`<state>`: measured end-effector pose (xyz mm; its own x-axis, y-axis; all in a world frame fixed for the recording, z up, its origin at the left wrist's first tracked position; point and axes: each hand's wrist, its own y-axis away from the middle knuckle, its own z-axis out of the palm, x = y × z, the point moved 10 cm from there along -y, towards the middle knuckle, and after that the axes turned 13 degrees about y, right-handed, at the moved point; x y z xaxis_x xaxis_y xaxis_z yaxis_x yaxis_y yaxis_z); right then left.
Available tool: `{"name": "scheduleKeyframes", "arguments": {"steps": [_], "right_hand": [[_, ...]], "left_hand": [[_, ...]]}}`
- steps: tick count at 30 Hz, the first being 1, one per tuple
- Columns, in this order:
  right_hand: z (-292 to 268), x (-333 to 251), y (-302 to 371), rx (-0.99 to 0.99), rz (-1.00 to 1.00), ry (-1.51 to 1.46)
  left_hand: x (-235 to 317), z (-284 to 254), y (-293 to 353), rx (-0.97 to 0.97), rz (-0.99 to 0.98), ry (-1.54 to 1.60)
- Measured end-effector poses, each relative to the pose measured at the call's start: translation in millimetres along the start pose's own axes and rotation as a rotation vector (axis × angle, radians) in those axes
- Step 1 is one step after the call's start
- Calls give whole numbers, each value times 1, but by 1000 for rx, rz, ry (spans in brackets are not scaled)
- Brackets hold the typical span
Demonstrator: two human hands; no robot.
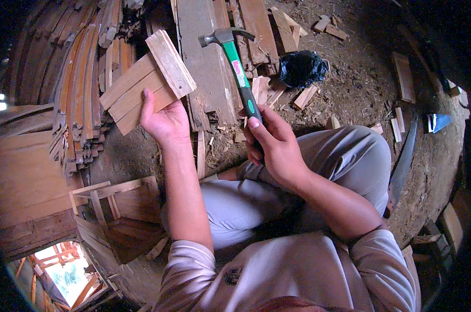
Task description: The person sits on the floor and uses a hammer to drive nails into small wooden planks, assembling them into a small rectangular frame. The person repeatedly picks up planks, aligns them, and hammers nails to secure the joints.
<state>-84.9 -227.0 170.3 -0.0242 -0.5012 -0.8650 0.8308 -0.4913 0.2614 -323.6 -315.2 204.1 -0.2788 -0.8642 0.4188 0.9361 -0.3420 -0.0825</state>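
My left hand (167,120) is closed on a small wooden panel (136,88) made of narrow slats. Across the panel's far right edge lies a thicker wooden strip (172,65), with a dark nail head or hole near its lower end. My right hand (273,139) grips a claw hammer (239,70) by its black and green handle. The hammer stands up from the hand, its metal head raised away from me and pointing left, apart from the panel. Part of the panel's underside and the fingers beneath it are hidden.
Long boards (199,52) lie ahead of me. Stacked slats (82,78) rise at the left, above a wooden crate (123,218). A black plastic bag (302,67) rests among offcuts on the dirt floor. To the right are a saw blade (403,161) and a blue item (440,122).
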Motion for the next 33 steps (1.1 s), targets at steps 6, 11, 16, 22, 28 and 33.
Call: {"name": "scheduleKeyframes", "arguments": {"steps": [6,11,16,22,28,33], "right_hand": [[7,0,3,-5,-129,255],[-2,-6,5,66,-70,51],[8,6,1,-38,-94,242],[-1,5,3,24,14,80],[-26,5,0,195,65,68],[-24,2,-1,190,70,65]], "left_hand": [[-9,5,4,-16,12,-9],[-2,3,2,13,26,-6],[-1,7,3,2,63,-66],[5,15,5,-10,55,-109],[12,13,0,1,176,-294],[9,1,0,71,85,-282]]}}
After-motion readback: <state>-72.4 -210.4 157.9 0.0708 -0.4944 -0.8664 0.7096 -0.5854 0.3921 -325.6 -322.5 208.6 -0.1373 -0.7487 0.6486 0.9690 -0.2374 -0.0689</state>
